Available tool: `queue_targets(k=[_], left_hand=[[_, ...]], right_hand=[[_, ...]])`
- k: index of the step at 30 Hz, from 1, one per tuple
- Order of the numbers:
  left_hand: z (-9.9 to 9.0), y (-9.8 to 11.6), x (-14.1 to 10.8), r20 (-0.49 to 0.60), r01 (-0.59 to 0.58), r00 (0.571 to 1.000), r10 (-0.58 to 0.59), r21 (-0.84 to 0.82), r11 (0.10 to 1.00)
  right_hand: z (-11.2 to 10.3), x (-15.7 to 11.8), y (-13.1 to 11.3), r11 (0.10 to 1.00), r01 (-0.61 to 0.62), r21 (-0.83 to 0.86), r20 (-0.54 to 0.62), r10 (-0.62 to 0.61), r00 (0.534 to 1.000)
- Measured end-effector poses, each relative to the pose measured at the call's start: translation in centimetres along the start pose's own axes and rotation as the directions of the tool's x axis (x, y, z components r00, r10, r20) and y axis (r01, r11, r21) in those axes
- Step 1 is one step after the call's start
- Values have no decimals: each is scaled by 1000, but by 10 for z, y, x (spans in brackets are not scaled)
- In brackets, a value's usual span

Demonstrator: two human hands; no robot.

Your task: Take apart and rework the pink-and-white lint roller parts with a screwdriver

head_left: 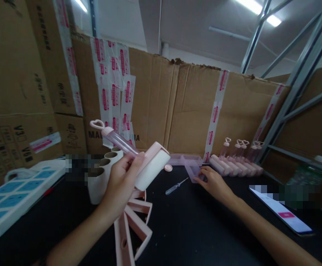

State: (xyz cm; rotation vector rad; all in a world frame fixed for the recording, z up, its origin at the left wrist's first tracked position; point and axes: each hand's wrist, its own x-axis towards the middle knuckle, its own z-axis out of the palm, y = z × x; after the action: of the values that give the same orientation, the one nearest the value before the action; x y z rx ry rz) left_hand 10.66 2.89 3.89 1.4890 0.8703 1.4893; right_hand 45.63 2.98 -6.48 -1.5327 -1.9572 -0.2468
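Note:
My left hand [126,175] is wrapped round a white cylinder [152,168] with a pale pink strip along its side. The same hand holds a clear tube [122,142] with a pink cap and heart-shaped loop, tilted up to the left. At the back, my right hand [209,179] has its curled fingers at the near end of a translucent lilac plastic tray [190,166], apparently pinching its edge; the fingertips are partly hidden. Between the hands lie a small screwdriver [177,186] with a clear handle and a round pink cap [168,168].
Pink angular frames [122,236] lie below my left hand, near white hollow cylinders [96,186]. Pink cylinders [235,166] and heart-topped tubes [237,149] line the back right. A phone [283,212], a bottle [307,173] and a power strip [11,195] flank them. Cardboard [188,107] walls the back.

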Motion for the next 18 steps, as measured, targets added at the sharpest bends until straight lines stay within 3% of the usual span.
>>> queue_targets(k=[4,7,10,14,18], left_hand=[[0,5,-2,28,-4,1000,4,12,1000],[1,10,-7,92,24,995,-26,27,999],[3,14,-12,215,34,976,-47,62,998],[2,16,-15,473,20,878,-68,107,994],[-1,18,-15,546,8,835,-70,116,993]], right_hand=[[-15,0,-19,997,-15,79,-134,26,991],[-36,2,-50,979,-10,202,-201,52,978],[-54,2,-93,923,7,384,-143,52,988],[-62,0,-143,788,8,615,-12,-1,1000],[-61,-1,-166,665,-8,747,21,-12,1000]])
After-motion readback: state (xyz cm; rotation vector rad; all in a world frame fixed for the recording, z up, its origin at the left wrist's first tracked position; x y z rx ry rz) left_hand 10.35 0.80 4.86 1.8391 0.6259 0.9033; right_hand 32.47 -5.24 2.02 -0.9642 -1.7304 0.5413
